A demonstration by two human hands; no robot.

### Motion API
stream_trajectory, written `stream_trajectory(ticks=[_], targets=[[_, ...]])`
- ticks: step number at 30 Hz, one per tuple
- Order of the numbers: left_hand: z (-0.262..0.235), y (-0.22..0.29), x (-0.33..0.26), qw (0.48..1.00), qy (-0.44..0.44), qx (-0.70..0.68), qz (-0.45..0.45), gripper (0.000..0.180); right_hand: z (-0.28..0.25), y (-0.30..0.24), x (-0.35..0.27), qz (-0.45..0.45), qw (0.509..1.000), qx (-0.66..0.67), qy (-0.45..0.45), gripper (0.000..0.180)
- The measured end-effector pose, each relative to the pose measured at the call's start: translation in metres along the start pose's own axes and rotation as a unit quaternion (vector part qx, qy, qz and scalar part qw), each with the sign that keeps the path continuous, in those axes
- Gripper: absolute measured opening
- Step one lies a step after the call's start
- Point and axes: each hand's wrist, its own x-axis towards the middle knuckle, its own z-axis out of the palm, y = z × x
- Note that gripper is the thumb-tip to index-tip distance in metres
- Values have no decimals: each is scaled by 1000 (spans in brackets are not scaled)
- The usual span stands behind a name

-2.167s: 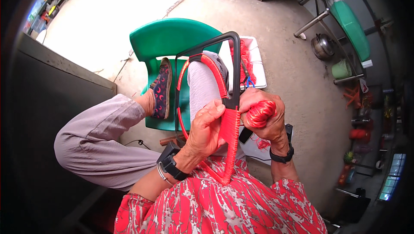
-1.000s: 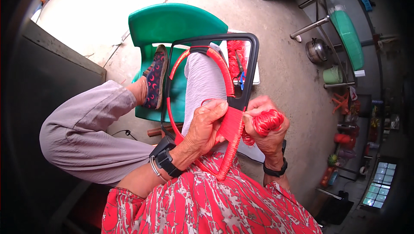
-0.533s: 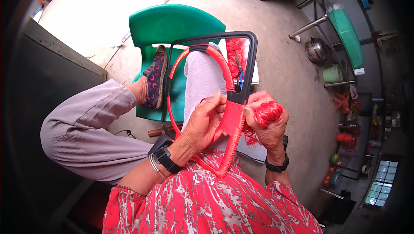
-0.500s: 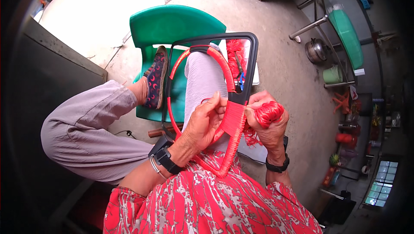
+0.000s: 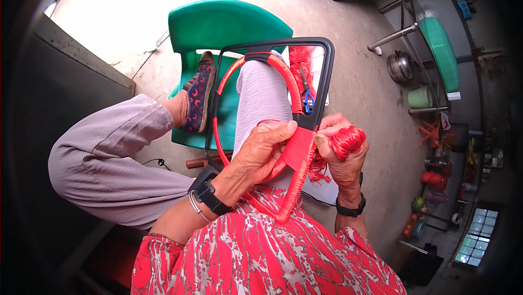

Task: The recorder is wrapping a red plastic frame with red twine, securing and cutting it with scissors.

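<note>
A black frame [image 5: 327,69] with rounded corners and an inner ring [image 5: 217,134] lies across my lap. Shiny red cord is wound round much of the ring and the near corner, and a broad wrapped band [image 5: 299,151] covers the right side. My left hand [image 5: 264,153] grips that band from inside the ring, its thumb along the upper edge and its other fingers partly hidden. Just outside the frame, my right hand [image 5: 343,159] is closed round a bundle of red cord [image 5: 347,142], its fingertips at the band's edge.
A green plastic chair [image 5: 229,20] stands ahead, with my shod foot [image 5: 199,93] on its seat. Beyond the frame are more red cord [image 5: 299,63] and blue-handled scissors [image 5: 309,102]. To the right stand a metal pot [image 5: 400,66] and a pale green bucket [image 5: 419,96].
My left thumb has come down and stretched to the right onto the wrapped band. My right hand keeps the cord bundle close to the frame. The whole view has shifted slightly.
</note>
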Motion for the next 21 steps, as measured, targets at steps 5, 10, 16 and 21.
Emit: stream_trajectory(ticks=[5,10,16,21], targets=[[-5,5,0,1000,-16,3,-17,25,-2,4,1,3,1000,5,4,10],[-10,2,3,999,-40,0,-11,22,-3,2,2,7,1000,22,3,11],[6,10,6,999,-49,1,-7,20,-5,5,3,-9,1000,17,-14,9],[15,10,4,997,-74,38,4,20,-33,14,7,-8,989,140,40,13]])
